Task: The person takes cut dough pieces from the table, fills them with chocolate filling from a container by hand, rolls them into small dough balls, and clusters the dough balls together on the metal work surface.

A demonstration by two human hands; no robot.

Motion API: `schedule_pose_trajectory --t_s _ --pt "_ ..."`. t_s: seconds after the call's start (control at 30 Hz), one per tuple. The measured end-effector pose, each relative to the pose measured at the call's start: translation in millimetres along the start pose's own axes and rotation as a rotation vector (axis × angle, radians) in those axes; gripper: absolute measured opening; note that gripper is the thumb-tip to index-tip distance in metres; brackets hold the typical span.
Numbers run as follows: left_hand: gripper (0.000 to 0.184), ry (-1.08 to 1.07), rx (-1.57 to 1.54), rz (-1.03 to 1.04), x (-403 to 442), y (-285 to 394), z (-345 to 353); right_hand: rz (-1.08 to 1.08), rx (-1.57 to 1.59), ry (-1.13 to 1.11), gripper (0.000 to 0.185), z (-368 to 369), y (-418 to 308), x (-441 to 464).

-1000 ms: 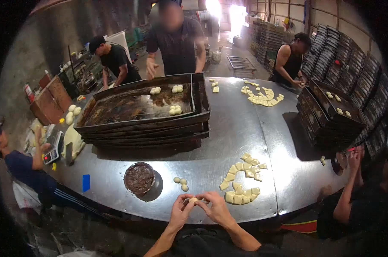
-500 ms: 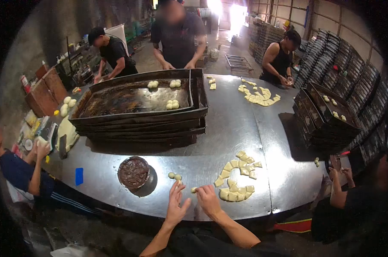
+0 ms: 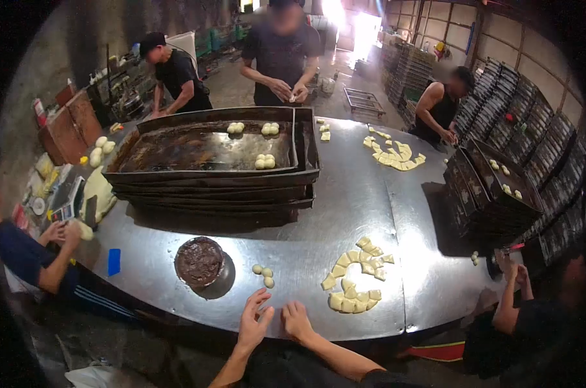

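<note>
Near the table's front edge, my left hand (image 3: 254, 321) is open, its fingers apart and pointing toward three small dough balls (image 3: 268, 273). Just to its right, my right hand (image 3: 296, 321) is closed with curled fingers; whatever it holds, if anything, is hidden beneath them. Flat dough pieces (image 3: 358, 302) lie in a curved row to the right of my hands. A round bowl of dark brown filling (image 3: 199, 262) stands left of the dough balls.
A stack of dark trays (image 3: 209, 187) with clustered dough balls stands at the back left, another tray stack (image 3: 493, 187) at the right. A blue patch (image 3: 114, 261) lies left of the bowl. Several people are around the metal table (image 3: 354, 207).
My hands were together on a piece of dough, then parted. My right hand has since moved left, nearer my left hand. The person behind the trays has raised both hands.
</note>
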State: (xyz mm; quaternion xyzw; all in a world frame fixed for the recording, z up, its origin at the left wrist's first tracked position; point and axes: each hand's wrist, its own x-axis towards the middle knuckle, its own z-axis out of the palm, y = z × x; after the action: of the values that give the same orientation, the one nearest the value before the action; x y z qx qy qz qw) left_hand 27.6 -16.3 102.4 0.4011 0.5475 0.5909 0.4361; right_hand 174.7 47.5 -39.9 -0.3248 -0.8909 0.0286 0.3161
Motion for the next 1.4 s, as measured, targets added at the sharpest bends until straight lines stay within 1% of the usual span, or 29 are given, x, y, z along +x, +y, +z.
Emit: schedule_pose_trajectory --t_s 0.03,0.07,0.13,0.17,0.2,0.27,0.3,0.33,0.4,0.43,0.47,0.53,0.57,0.6,0.67,0.7,0.73,0.8,0.87,0.93,0.97,1.03,1.13,1.17,1.2,1.23,1.3,1.37,1.4 --pt "0.036 0.003 0.009 0.008 1.2 4.4 -4.9 -0.035 0.136 0.032 0.016 -8.5 -2.2 -4.8" --pt "0.035 -0.006 0.025 0.033 1.5 7.2 -7.5 -0.041 0.14 0.039 0.016 -11.6 8.2 -0.6" --pt "0.033 -0.007 0.032 0.049 3.0 8.3 -11.9 0.033 0.014 -0.124 0.017 -23.5 23.3 6.7" --pt "0.032 0.033 0.058 0.027 3.3 8.7 -16.2 -0.032 -0.074 -0.178 0.019 -26.8 30.6 21.8" --pt "0.031 0.071 0.085 0.007 3.4 7.4 -18.8 -0.033 -0.074 -0.191 0.019 -14.9 25.6 21.3" --pt "0.029 0.105 0.0 0.025 5.3 -1.2 -20.2 0.263 -0.106 -0.155 0.022 21.5 17.3 26.1" --pt "0.027 0.111 0.037 0.049 5.1 -3.9 -23.5 0.161 -0.132 -0.236 0.024 7.9 0.9 22.8" --pt "0.026 0.114 0.08 0.076 7.2 -3.9 -29.7 0.166 -0.124 -0.221 0.024 5.1 -6.9 15.6" --pt "0.026 0.11 0.072 0.068 11.6 2.6 -36.5 0.008 0.09 -0.118 0.019 -4.6 -2.3 -3.6" --pt "0.027 0.131 0.084 0.071 13.1 1.5 -40.0 0.056 0.11 -0.189 0.02 -10.7 10.0 -5.2" --pt "0.027 0.154 0.094 0.068 12.1 -0.4 -41.8 0.059 0.111 -0.195 0.02 -6.7 17.5 -0.2" --pt "0.028 0.163 0.072 0.059 12.4 -3.0 -43.4 0.257 -0.022 -0.101 0.017 -5.3 33.4 22.2" --pt "0.029 0.17 0.052 0.066 16.5 -2.4 -44.6 0.226 -0.144 -0.084 0.018 4.9 32.6 29.5" --pt "0.03 0.174 0.034 0.074 19.6 -0.7 -45.4 0.236 -0.143 -0.087 0.018 3.1 22.3 25.0" --pt "0.031 0.149 0.043 0.094 23.9 8.8 -45.3 0.143 -0.036 -0.103 0.02 -1.9 -4.7 20.8" --pt "0.026 0.138 0.057 0.095 25.3 10.6 -47.4 0.111 0.065 -0.14 0.022 -4.1 -6.5 9.0" --pt "0.022 0.131 0.066 0.094 27.0 14.4 -47.7 0.114 0.067 -0.129 0.022 -6.8 5.4 5.9" --pt "0.022 0.136 0.084 0.117 31.6 17.6 -47.8 0.149 0.012 -0.203 0.023 -13.7 29.8 -2.8" --pt "0.023 0.14 0.032 0.119 35.0 15.5 -49.4 0.178 -0.036 -0.174 0.026 -1.3 44.9 11.3" --pt "0.023 0.117 0.015 0.107 36.3 21.8 -45.2 0.312 -0.094 -0.087 0.027 11.3 37.6 24.2" --pt "0.023 0.093 0.003 0.102 37.1 25.8 -44.2 0.309 -0.094 -0.089 0.027 6.2 32.3 18.0" --pt "0.024 0.071 0.01 0.117 38.7 32.7 -46.0 0.126 0.016 -0.117 0.026 -3.8 8.9 6.1" --pt "0.025 0.073 0.03 0.15 45.5 33.1 -51.5 0.164 0.065 -0.191 0.025 -25.4 34.8 1.3" --pt "0.025 0.098 0.053 0.171 45.5 32.1 -54.0 0.143 -0.014 -0.13 0.026 -20.6 46.7 9.0" --pt "0.027 0.12 0.15 0.19 47.1 38.2 -55.1 0.212 -0.026 -0.079 0.025 -6.5 56.4 17.4" --pt "0.03 0.152 0.141 0.15 48.3 23.5 -60.3 0.282 -0.035 -0.044 0.025 9.3 58.9 20.6" --pt "0.03 0.167 0.098 0.118 47.0 27.7 -61.5 0.317 -0.008 -0.055 0.025 7.2 42.7 31.5" --pt "0.021 0.169 0.06 0.13 39.0 41.3 -62.4 0.334 0.055 -0.156 0.027 -23.5 5.8 12.5" --pt "0.018 0.163 0.006 0.141 35.1 43.1 -65.0 0.344 0.122 -0.103 0.03 -43.1 1.7 14.6"
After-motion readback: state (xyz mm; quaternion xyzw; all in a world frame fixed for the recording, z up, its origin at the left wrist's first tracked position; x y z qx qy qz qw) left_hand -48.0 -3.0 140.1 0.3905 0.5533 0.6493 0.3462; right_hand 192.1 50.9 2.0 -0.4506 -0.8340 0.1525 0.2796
